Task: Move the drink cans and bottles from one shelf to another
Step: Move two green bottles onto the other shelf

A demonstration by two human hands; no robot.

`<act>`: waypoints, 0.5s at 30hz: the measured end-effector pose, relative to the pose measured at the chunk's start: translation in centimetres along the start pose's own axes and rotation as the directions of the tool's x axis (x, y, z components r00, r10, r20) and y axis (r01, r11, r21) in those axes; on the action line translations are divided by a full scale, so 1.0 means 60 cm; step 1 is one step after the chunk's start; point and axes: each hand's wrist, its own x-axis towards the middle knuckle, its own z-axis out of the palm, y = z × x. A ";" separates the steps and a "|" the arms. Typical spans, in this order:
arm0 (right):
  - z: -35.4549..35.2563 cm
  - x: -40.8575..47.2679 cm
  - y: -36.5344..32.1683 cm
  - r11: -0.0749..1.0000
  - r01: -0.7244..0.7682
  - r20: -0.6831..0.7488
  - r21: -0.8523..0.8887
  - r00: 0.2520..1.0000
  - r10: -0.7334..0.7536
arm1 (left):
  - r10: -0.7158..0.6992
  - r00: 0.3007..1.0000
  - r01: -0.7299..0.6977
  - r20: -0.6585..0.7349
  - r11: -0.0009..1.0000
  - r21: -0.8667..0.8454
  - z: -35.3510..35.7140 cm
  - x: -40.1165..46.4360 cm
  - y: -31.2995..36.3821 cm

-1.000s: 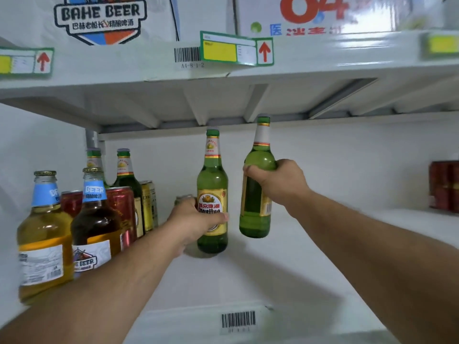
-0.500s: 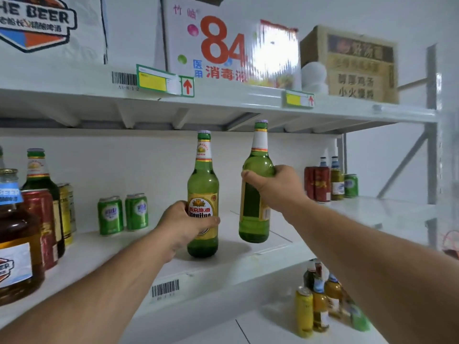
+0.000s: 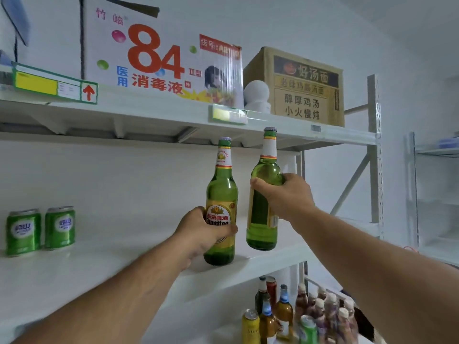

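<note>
My left hand (image 3: 202, 233) grips a green beer bottle with a gold label (image 3: 221, 192) around its lower body. The bottle's base is at the front part of the white middle shelf (image 3: 104, 264); I cannot tell if it touches. My right hand (image 3: 285, 196) grips a second green bottle (image 3: 263, 219) at its shoulder and holds it upright in the air, just right of the first and above the shelf's front edge. Two green cans (image 3: 41, 229) stand on the same shelf at far left.
The upper shelf (image 3: 159, 112) carries a white "84" carton (image 3: 159, 58) and a brown carton (image 3: 305, 88), close over the bottle tops. Several bottles and cans (image 3: 298, 316) crowd the lower shelf at bottom right. A grey upright post (image 3: 373, 155) ends the rack on the right.
Both hands have carried the two green bottles rightward along the shelf. The view has swung right: the brown bottles and red cans at left are gone, and the rack's right end shows.
</note>
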 end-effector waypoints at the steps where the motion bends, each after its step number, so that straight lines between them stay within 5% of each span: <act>1: -0.015 0.012 0.010 1.000 0.006 -0.003 0.004 1.000 -0.006 | 0.006 1.000 -0.006 -0.001 1.000 0.000 0.023 0.007 0.006; 15: -0.137 0.177 0.164 0.999 0.034 0.013 0.006 0.999 -0.035 | -0.015 1.000 0.014 -0.015 1.000 -0.014 0.237 0.118 0.052</act>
